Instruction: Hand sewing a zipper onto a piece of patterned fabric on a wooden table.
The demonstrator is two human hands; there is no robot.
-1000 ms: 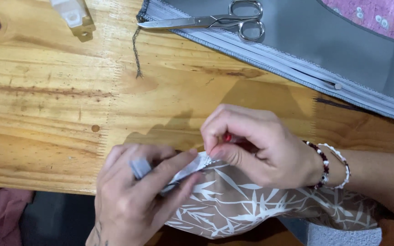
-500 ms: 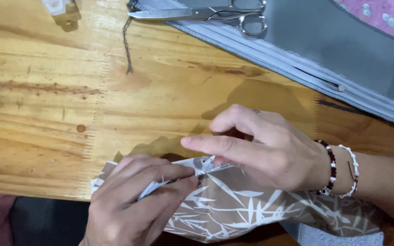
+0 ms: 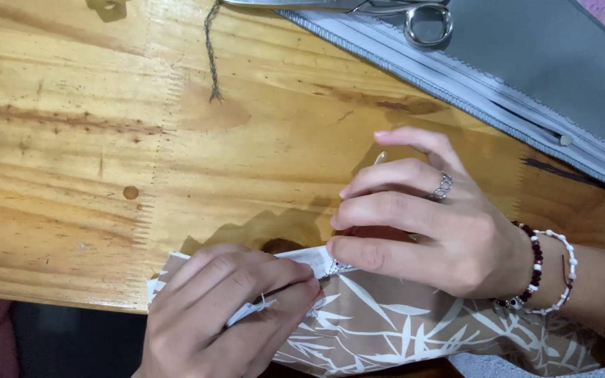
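Observation:
A brown fabric with a white leaf print (image 3: 414, 322) lies over the near edge of the wooden table (image 3: 106, 161). My left hand (image 3: 229, 315) pinches its folded white edge, with a bit of thread sticking out between thumb and finger. My right hand (image 3: 421, 224) rests on the same edge just to the right, thumb pressed on the seam and the other fingers stretched leftward. It wears a ring and beaded bracelets (image 3: 547, 273). A thin pale tool tip (image 3: 379, 157) pokes up between its fingers; the rest of the tool is hidden.
Metal scissors (image 3: 414, 17) lie at the top on a grey cloth with a long zip (image 3: 526, 77) that runs diagonally across the upper right. A short dark cord (image 3: 210, 49) lies on the wood at the top centre.
My right hand has opened from a tight pinch at the seam to stretched fingers, and the thin tip now shows. My left hand has slid along the fabric edge. The view has shifted.

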